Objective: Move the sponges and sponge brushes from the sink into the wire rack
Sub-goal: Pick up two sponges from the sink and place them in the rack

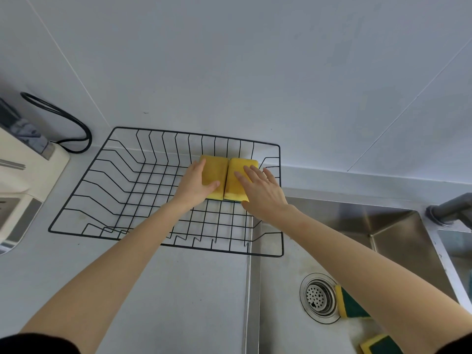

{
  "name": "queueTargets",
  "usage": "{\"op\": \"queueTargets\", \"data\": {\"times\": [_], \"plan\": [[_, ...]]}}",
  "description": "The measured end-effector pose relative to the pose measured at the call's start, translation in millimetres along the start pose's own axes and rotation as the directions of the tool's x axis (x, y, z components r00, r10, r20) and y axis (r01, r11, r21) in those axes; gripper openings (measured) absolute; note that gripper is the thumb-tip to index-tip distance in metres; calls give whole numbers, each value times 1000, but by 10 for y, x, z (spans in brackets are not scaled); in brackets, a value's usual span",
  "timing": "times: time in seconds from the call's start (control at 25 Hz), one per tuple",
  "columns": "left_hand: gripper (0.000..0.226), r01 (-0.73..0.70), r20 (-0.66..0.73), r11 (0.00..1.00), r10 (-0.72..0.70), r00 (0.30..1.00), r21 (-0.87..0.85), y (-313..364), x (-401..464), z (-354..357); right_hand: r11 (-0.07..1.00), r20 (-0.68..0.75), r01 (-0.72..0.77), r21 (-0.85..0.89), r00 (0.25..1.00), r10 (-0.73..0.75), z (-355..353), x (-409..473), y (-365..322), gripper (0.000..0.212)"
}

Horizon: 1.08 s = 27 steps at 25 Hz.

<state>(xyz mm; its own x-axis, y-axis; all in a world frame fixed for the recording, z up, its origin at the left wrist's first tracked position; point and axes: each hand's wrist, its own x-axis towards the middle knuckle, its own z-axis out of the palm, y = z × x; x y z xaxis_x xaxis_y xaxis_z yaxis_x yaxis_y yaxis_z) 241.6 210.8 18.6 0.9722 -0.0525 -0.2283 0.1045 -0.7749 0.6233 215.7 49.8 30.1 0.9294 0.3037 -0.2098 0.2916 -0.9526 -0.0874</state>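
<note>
Two yellow sponges lie side by side in the back right part of the black wire rack (84, 200). My left hand (195, 183) rests on the left sponge (215, 172) with thumb and fingers around its edges. My right hand (263, 192) lies flat on the right sponge (236, 180), fingers spread. In the steel sink (281, 302), a yellow and green sponge (351, 304) sits beside the drain (319, 297), partly under my right forearm. Another yellow and green sponge (378, 346) lies at the bottom edge, next to something white that I cannot identify.
The rack's right end overhangs the sink's left rim. A cream appliance (23, 180) with a black cable (63, 123) stands on the counter to the left. A grey faucet (452, 208) rises at the sink's far right. The white wall is close behind the rack.
</note>
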Motion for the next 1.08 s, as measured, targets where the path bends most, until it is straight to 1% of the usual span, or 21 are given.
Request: {"op": "queueTargets", "data": {"times": [0.08,0.24,0.4,0.6,0.8,1.08], "plan": [[76,-2,20,1000,2,1000,22,34,-76,-38,1000,-1,-1,18,1000,1,-40,-89,13,70],[73,-46,16,996,45,999,80,172,-249,-173,998,-28,-15,67,999,17,-176,-295,25,68],[71,-124,44,987,120,992,104,383,-511,-305,996,-62,-37,81,997,42,-316,-561,35,67],[71,-231,54,954,224,973,191,668,-931,-321,989,-123,-80,127,988,95,-419,-1005,112,66],[66,-326,83,917,315,945,231,997,-1294,-166,982,-132,-127,138,981,145,-417,-1534,352,65],[67,-390,198,892,350,916,228,1340,-1610,367,963,-97,-217,161,967,234,-222,-2184,820,63]]}}
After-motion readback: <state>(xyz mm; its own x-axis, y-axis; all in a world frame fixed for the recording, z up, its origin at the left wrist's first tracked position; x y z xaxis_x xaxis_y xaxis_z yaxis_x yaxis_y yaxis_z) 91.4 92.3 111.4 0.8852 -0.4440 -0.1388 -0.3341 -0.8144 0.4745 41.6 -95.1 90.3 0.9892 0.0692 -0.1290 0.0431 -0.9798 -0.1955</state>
